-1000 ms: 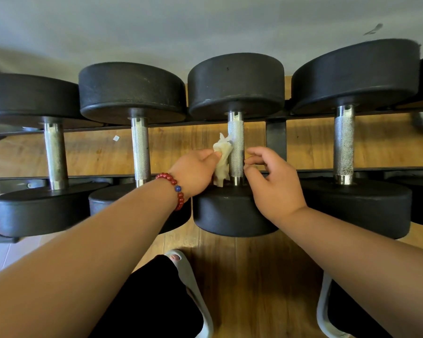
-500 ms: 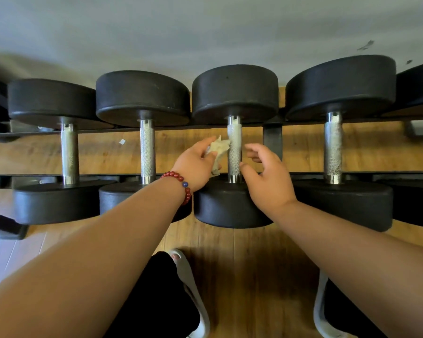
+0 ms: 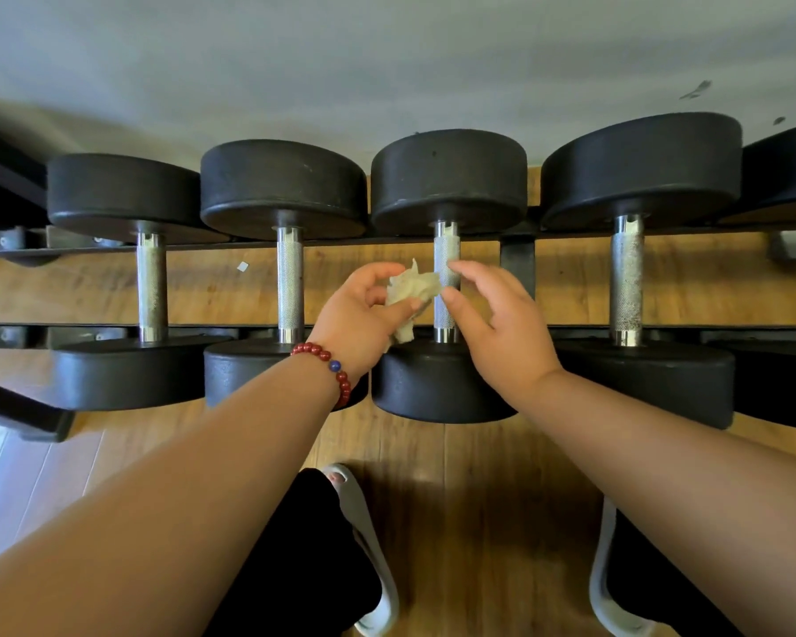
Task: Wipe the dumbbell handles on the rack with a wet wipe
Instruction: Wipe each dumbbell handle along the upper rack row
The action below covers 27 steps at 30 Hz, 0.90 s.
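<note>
Pale wipe has come off the handle.
Left hand pinches it just left of that handle; right hand, loosely open and empty, closes in, likely to regrip before more wiping.

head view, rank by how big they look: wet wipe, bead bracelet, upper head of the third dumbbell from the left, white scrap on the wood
1. upper head of the third dumbbell from the left
2. wet wipe and bead bracelet, too close in span to rank
3. white scrap, by far the smallest
</note>
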{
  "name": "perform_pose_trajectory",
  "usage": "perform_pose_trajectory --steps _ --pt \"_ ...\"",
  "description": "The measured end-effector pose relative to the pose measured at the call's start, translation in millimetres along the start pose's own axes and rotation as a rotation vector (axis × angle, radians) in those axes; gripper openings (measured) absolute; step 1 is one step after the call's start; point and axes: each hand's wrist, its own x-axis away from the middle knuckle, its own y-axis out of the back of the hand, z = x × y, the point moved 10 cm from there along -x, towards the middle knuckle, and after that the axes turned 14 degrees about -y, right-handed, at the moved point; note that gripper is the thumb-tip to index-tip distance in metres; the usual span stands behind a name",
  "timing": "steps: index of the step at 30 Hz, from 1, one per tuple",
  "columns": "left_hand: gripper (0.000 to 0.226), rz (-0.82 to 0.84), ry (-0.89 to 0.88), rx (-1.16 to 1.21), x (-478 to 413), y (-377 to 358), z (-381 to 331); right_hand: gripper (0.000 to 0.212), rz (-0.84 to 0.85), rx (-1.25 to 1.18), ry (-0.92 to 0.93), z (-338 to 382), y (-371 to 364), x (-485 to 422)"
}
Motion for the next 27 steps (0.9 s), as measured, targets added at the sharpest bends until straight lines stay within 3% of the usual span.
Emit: perform_pose_trajectory --steps 4,8,11,14,16,20,23,27 --pt "0.034 0.004 0.039 0.15 20.5 -2.4 -9.5 0.024 0.18 -0.223 -0.035 28.7 -1.9 8.8" --pt "0.024 -0.02 0.097 0.444 49.3 -8.5 -15.5 0.018 0.159 -0.433 -0.225 23.1 3.8 19.4" --pt "0.025 -0.133 0.124 0.66 67.5 -1.6 -21.4 0.013 0.245 -0.558 -0.357 22.2 -5.2 34.5" --pt "0.021 -0.238 0.138 0.763 84.5 6.9 -24.3 0.016 0.272 -0.533 -0.412 25.7 -10.2 54.1" --pt "0.016 -0.256 0.138 0.75 94.4 8.7 -24.3 0.022 0.248 -0.518 -0.395 32.7 -4.4 70.4" --pt "0.023 -0.238 0.098 0.717 104.8 11.1 -32.2 0.025 0.209 -0.339 -0.088 63.0 11.6 92.6" --pt "0.025 -0.209 0.074 0.715 106.0 11.9 -40.6 0.04 0.332 -0.382 -0.096 67.9 -2.2 98.3" --pt "0.018 -0.253 0.046 0.58 105.8 19.4 -47.3 0.043 0.368 -0.567 -0.141 73.0 -15.6 95.3"
